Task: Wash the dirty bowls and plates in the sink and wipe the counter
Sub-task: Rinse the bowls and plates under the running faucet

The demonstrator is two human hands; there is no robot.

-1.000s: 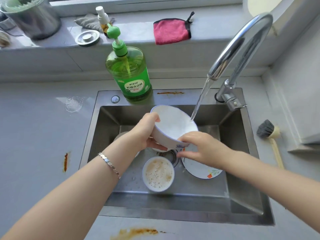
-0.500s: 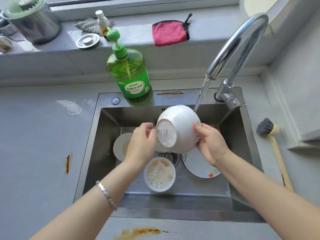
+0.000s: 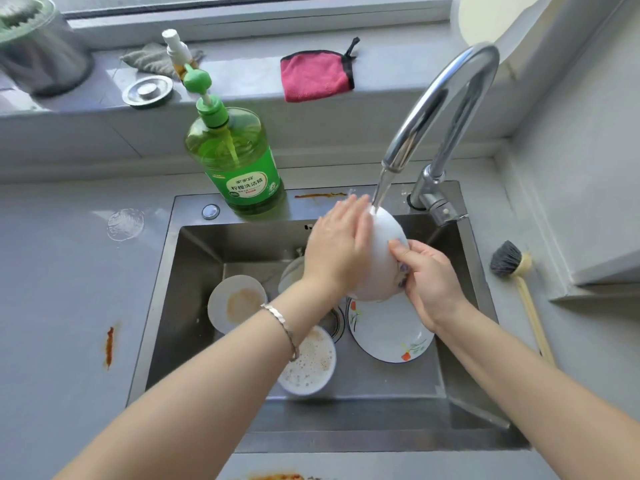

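Rinsing of the outer side is judged to be the step in hand; the white bowl [image 3: 384,258] is held over the sink [image 3: 194,289], just above the flowered plate [image 3: 388,334], and is lifted to meet the water stream [image 3: 381,188] from the faucet [image 3: 446,105], which strikes its upper outer wall. The left hand [image 3: 337,251] is laid flat on the bowl's outside, fingers straight and close together, probably so that the wall can be rubbed while water runs over it; the right hand [image 3: 429,275] is curled on the lower right edge, so the rim is pinched and the bowl is steadied against the other palm. The bowl is tipped well over; its mouth is judged to face downward and rightward, so that water is shed and not collected; the foot is hidden under the left hand. No long axis is had by a round bowl; its foot-to-mouth line is slanted from upper left to lower right. A foamy bowl [image 3: 308,365] and a stained dish [image 3: 237,303] are lying below in the sink, and an orange smear [image 3: 109,346] is seen on the counter [image 3: 69,289]; much of the task is therefore judged not yet done.
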